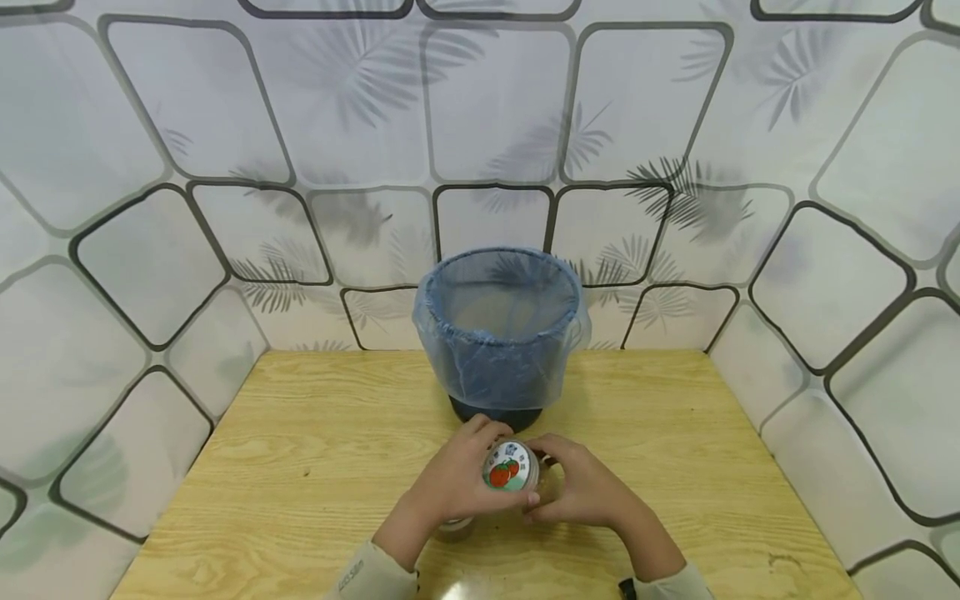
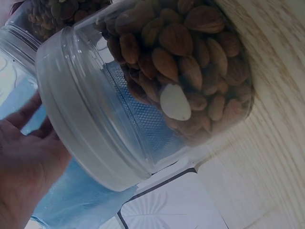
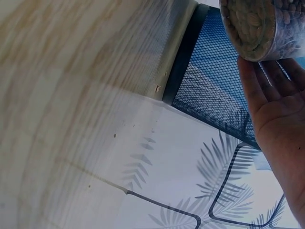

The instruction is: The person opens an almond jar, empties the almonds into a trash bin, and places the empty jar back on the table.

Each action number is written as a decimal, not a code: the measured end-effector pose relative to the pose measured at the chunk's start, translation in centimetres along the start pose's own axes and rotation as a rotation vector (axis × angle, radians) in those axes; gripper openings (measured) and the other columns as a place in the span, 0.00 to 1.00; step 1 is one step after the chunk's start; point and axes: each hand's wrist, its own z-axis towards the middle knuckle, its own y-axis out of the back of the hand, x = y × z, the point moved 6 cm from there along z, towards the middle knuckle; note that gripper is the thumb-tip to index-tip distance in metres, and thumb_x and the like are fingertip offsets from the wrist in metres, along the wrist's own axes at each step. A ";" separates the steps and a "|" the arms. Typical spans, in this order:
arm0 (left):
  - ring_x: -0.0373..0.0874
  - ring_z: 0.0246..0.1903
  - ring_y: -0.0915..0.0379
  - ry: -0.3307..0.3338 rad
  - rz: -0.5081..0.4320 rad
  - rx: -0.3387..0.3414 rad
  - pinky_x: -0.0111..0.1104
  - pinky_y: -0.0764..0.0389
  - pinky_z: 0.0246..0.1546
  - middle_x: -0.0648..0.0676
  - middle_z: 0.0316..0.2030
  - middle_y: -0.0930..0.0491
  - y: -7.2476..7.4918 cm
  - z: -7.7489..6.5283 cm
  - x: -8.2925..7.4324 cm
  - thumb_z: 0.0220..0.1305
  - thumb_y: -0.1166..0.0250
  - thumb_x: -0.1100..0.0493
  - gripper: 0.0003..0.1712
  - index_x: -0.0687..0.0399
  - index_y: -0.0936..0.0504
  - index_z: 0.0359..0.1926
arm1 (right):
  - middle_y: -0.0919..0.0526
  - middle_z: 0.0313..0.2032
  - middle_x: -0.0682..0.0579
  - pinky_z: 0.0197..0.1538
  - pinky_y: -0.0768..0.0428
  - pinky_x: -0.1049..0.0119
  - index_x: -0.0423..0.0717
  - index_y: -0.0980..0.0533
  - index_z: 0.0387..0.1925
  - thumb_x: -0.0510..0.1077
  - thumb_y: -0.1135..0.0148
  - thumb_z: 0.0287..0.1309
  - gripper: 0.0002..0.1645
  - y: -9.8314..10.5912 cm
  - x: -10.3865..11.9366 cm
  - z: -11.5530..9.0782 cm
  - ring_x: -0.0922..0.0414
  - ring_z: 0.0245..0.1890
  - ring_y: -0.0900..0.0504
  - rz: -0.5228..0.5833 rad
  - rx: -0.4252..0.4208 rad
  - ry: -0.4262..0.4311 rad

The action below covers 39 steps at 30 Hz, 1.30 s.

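Between both hands is a clear jar [image 1: 512, 468], its round white lid printed with red tomatoes and tilted towards me. My left hand [image 1: 463, 477] grips the lid end, thumb along its near edge. My right hand [image 1: 581, 485] holds the body, with fingers behind the jar [image 3: 250, 31] in the right wrist view. Small brown pieces fill it; their kind is unclear. Below my left wrist, a second jar [image 1: 453, 530] stands on the table, mostly hidden. The left wrist view shows this almond jar [image 2: 186, 62] up close, its lid [image 2: 90, 114] on.
Just beyond the hands stands a dark mesh bin [image 1: 498, 412] lined with a blue plastic bag [image 1: 495, 367]. The wooden table [image 1: 322, 467] meets patterned white walls [image 1: 367, 242] at the back and both sides.
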 end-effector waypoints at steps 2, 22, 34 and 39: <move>0.35 0.47 0.26 -0.047 -0.020 0.020 0.30 0.16 0.49 0.43 0.55 0.27 0.0 0.0 -0.2 0.56 0.24 0.28 0.45 0.44 0.22 0.68 | 0.18 0.57 0.67 0.56 0.14 0.62 0.64 0.23 0.65 0.56 0.11 0.45 0.45 0.0 0.0 0.0 0.63 0.54 0.17 -0.007 0.000 0.005; 0.35 0.54 0.25 -0.125 -0.123 0.138 0.32 0.16 0.57 0.43 0.60 0.27 -0.3 -0.2 -0.6 0.58 0.20 0.50 0.43 0.42 0.26 0.73 | 0.19 0.60 0.69 0.59 0.15 0.61 0.65 0.25 0.68 0.66 0.13 0.43 0.50 0.0 -0.2 -0.2 0.64 0.57 0.18 0.019 0.020 -0.021; 0.33 0.48 0.24 -0.100 -0.081 0.084 0.30 0.15 0.51 0.43 0.55 0.25 -0.1 -0.1 -0.5 0.59 0.21 0.40 0.40 0.42 0.23 0.69 | 0.18 0.57 0.69 0.57 0.14 0.61 0.67 0.24 0.65 0.58 0.10 0.43 0.47 0.0 -0.3 -0.1 0.64 0.56 0.17 0.027 0.013 -0.015; 0.33 0.45 0.25 -0.095 -0.058 0.043 0.30 0.15 0.48 0.42 0.53 0.23 0.0 -0.1 -0.4 0.57 0.21 0.36 0.38 0.41 0.21 0.65 | 0.18 0.56 0.70 0.57 0.14 0.61 0.69 0.24 0.64 0.56 0.10 0.43 0.46 -0.1 -0.3 -0.1 0.64 0.55 0.17 0.024 0.010 -0.016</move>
